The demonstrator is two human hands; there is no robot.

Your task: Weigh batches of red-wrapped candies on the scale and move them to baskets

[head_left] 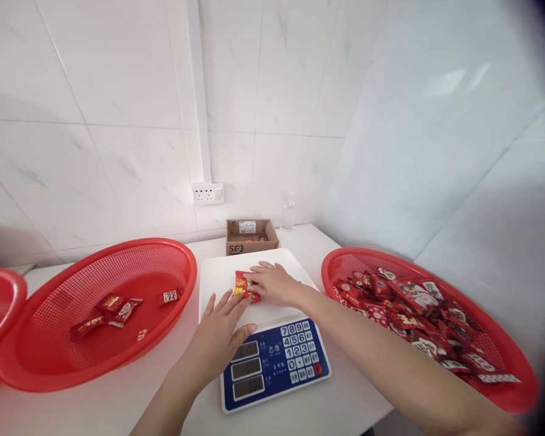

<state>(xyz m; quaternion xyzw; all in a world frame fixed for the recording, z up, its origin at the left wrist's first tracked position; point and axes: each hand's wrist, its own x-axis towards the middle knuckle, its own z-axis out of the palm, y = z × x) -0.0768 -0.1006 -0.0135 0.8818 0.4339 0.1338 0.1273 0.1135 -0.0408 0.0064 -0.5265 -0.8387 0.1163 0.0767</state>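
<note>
A white electronic scale [227,272] with a blue keypad panel [277,363] stands in the middle of the white table. A small pile of red candy packets [242,284] lies on its tray. My right hand [275,283] rests on the tray with its fingers closed around those packets. My left hand [218,336] lies flat at the tray's front edge, fingers spread, its fingertips close to the packets.
A red mesh basket [72,357] on the left holds several red packets [118,309]. Another red basket [518,369] on the right is full of packets. A third red basket [0,303] shows at the far left. A small cardboard box [251,237], a clear bottle [289,215] and a wall socket [208,194] are behind.
</note>
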